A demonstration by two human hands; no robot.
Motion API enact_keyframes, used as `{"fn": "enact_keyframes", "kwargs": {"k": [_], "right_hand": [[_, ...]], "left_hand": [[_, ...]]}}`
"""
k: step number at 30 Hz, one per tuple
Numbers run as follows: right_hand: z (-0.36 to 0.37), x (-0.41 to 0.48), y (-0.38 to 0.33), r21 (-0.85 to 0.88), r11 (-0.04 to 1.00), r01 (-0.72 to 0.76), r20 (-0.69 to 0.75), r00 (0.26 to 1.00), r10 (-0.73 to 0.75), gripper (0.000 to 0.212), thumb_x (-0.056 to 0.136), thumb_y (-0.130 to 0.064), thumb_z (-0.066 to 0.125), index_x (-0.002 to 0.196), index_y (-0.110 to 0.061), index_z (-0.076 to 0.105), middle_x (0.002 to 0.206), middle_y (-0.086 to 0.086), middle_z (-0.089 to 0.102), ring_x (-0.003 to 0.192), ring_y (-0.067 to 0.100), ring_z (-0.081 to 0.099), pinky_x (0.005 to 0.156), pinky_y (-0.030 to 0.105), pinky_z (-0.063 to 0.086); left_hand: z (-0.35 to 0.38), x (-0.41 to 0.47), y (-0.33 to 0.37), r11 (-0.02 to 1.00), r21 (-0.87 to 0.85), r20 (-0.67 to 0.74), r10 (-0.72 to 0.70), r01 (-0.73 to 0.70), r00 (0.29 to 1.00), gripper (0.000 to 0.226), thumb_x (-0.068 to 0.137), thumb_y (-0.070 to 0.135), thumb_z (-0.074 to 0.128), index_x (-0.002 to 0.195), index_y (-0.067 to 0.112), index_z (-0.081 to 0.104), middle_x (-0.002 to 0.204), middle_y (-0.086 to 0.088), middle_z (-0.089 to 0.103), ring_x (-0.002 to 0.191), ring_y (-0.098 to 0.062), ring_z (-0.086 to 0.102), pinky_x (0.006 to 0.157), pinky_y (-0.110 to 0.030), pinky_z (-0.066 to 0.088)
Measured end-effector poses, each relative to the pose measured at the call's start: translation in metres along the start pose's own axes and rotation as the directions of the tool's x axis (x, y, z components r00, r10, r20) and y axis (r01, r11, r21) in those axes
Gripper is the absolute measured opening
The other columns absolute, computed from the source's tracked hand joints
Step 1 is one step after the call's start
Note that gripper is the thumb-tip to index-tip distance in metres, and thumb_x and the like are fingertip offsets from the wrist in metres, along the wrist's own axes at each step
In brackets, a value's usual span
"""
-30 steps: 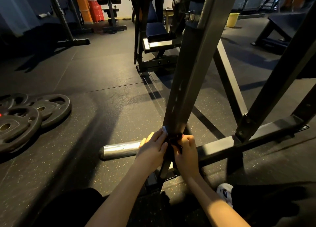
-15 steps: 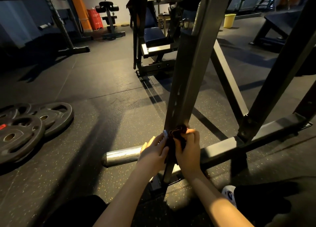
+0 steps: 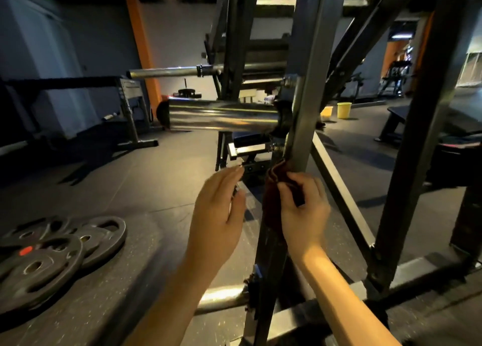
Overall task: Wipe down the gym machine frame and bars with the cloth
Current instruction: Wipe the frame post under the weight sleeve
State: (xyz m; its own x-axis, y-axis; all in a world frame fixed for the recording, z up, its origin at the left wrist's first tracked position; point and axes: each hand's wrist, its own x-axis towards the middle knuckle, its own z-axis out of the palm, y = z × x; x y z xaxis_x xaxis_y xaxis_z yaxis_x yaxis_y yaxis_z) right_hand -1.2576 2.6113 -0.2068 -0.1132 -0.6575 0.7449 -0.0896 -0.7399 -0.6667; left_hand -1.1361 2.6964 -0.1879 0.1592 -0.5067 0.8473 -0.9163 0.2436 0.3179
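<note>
A dark slanted steel post (image 3: 303, 105) of the gym machine frame rises through the middle of the head view. A dark red cloth (image 3: 272, 186) is wrapped against the post's left face at mid height. My right hand (image 3: 302, 210) grips the cloth, fingers curled round it and the post. My left hand (image 3: 219, 210) hovers just left of the post with relaxed, straight fingers, touching neither cloth nor post. A chrome sleeve (image 3: 221, 116) sticks out to the left from the post above my hands.
Several black weight plates (image 3: 52, 251) lie on the rubber floor at the left. A second chrome peg (image 3: 221, 297) juts out low by the frame's base rail (image 3: 417, 272). Another slanted frame beam (image 3: 422, 126) stands at the right. A yellow bucket (image 3: 343, 110) sits far back.
Both hands have travelled up the post from near its base with the cloth. My left hand has come off the cloth and opened; the camera has tilted upward.
</note>
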Motion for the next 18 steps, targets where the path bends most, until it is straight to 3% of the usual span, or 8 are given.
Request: {"fn": "enact_keyframes", "kwargs": {"k": [3, 5, 9, 11, 13, 15, 18], "right_hand": [[0.004, 0.040, -0.030, 0.081, 0.996, 0.030, 0.072, 0.997, -0.035, 0.024, 0.087, -0.004, 0.066, 0.106, -0.018, 0.063, 0.112, -0.001, 0.057, 0.098, -0.012, 0.053, 0.084, 0.000, 0.038], [0.006, 0.065, -0.044, 0.037, 0.992, 0.121, 0.139, 0.982, -0.125, 0.022, 0.089, -0.006, 0.065, 0.109, -0.016, 0.064, 0.113, 0.004, 0.059, 0.099, -0.002, 0.056, 0.084, 0.004, 0.043], [0.027, 0.099, -0.058, -0.087, 0.957, 0.277, 0.038, 0.961, -0.275, 0.026, 0.092, -0.007, 0.061, 0.118, -0.007, 0.064, 0.119, 0.006, 0.054, 0.107, 0.004, 0.047, 0.093, 0.003, 0.038], [0.057, 0.100, -0.062, -0.161, 0.950, 0.267, 0.070, 0.963, -0.259, 0.030, 0.097, -0.016, 0.051, 0.124, -0.008, 0.062, 0.127, 0.009, 0.055, 0.115, 0.018, 0.050, 0.103, 0.022, 0.042], [0.080, 0.090, -0.063, -0.237, 0.913, 0.332, 0.107, 0.943, -0.316, 0.039, 0.095, -0.024, 0.042, 0.123, -0.007, 0.063, 0.127, 0.013, 0.060, 0.119, 0.031, 0.051, 0.103, 0.040, 0.043], [0.080, 0.091, -0.061, -0.225, 0.880, 0.419, 0.212, 0.902, -0.376, 0.044, 0.094, -0.026, 0.038, 0.126, -0.008, 0.061, 0.128, 0.012, 0.060, 0.120, 0.032, 0.051, 0.101, 0.039, 0.040], [0.050, 0.113, -0.045, -0.295, 0.743, 0.601, 0.377, 0.788, -0.487, 0.047, 0.093, -0.031, 0.037, 0.129, -0.010, 0.058, 0.124, 0.009, 0.062, 0.116, 0.026, 0.053, 0.099, 0.034, 0.037]], "left_hand": [[-0.032, 0.049, 0.022, 0.981, 0.148, -0.098, 0.140, -0.125, 0.985, 0.046, 0.099, 0.029, 0.038, 0.139, 0.010, 0.049, 0.142, -0.007, 0.049, 0.131, -0.004, 0.034, 0.112, -0.011, 0.019], [-0.047, 0.073, 0.024, 0.945, 0.296, -0.083, 0.170, -0.138, 0.982, 0.050, 0.100, 0.031, 0.035, 0.145, 0.011, 0.041, 0.149, -0.009, 0.042, 0.139, -0.016, 0.032, 0.115, -0.026, 0.017], [-0.060, 0.104, -0.003, 0.849, 0.526, 0.065, 0.011, -0.044, 0.998, 0.058, 0.100, 0.039, 0.025, 0.151, 0.011, 0.030, 0.157, -0.010, 0.030, 0.147, -0.027, 0.022, 0.116, -0.036, 0.000], [-0.063, 0.107, -0.016, 0.796, 0.603, 0.130, -0.024, -0.059, 0.991, 0.057, 0.100, 0.039, 0.025, 0.146, 0.009, 0.041, 0.149, -0.013, 0.043, 0.141, -0.030, 0.036, 0.114, -0.041, 0.006], [-0.061, 0.107, -0.025, 0.733, 0.671, 0.155, 0.009, -0.112, 0.988, 0.055, 0.098, 0.036, 0.029, 0.138, 0.006, 0.051, 0.139, -0.015, 0.054, 0.131, -0.033, 0.049, 0.109, -0.049, 0.017], [-0.060, 0.106, -0.028, 0.734, 0.669, 0.123, 0.048, -0.118, 0.991, 0.054, 0.098, 0.035, 0.030, 0.137, 0.006, 0.052, 0.137, -0.015, 0.057, 0.128, -0.033, 0.052, 0.108, -0.050, 0.021], [-0.062, 0.106, -0.026, 0.746, 0.654, 0.114, 0.072, -0.129, 0.991, 0.055, 0.098, 0.036, 0.028, 0.137, 0.006, 0.052, 0.139, -0.014, 0.055, 0.130, -0.032, 0.050, 0.109, -0.050, 0.020]]}}
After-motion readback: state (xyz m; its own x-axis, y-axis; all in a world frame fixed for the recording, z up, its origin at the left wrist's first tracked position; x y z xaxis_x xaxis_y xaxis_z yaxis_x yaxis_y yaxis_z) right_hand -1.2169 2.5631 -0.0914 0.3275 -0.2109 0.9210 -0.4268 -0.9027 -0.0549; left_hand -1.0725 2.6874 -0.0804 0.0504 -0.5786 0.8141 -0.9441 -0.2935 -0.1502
